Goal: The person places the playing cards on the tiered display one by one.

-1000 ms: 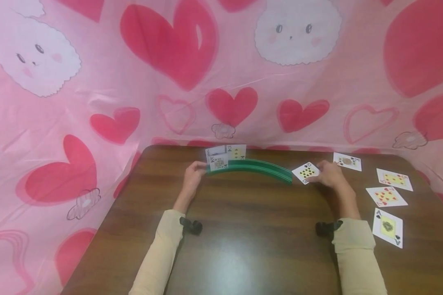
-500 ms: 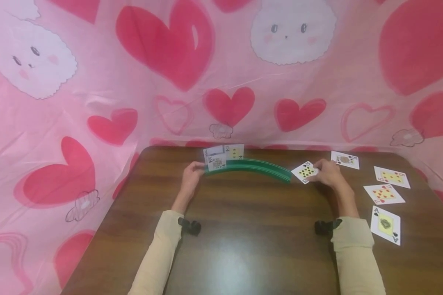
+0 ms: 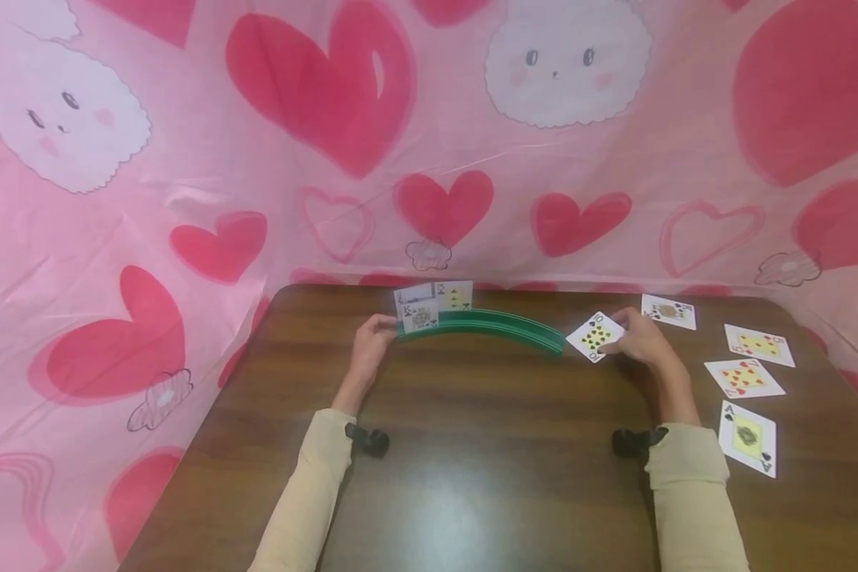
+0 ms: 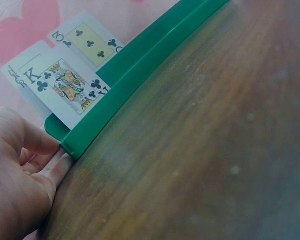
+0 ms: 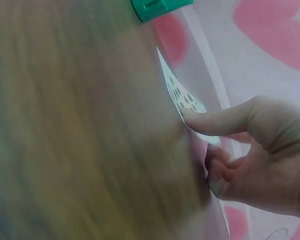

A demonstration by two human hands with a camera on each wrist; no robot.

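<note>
Head view: black ten in right hand

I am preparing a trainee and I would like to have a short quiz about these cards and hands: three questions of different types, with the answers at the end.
1. True or false: the ace of spades stands in the green card holder.
2. Fill in: the card that the right hand pinches is a ___.
3. How many cards can be seen standing in the green card holder?

Key:
1. False; the ace of spades lies flat on the wooden table.
2. black ten (its suit is too small to be sure of).
3. Three: the king of clubs, the joker behind it and the three of clubs.
</note>
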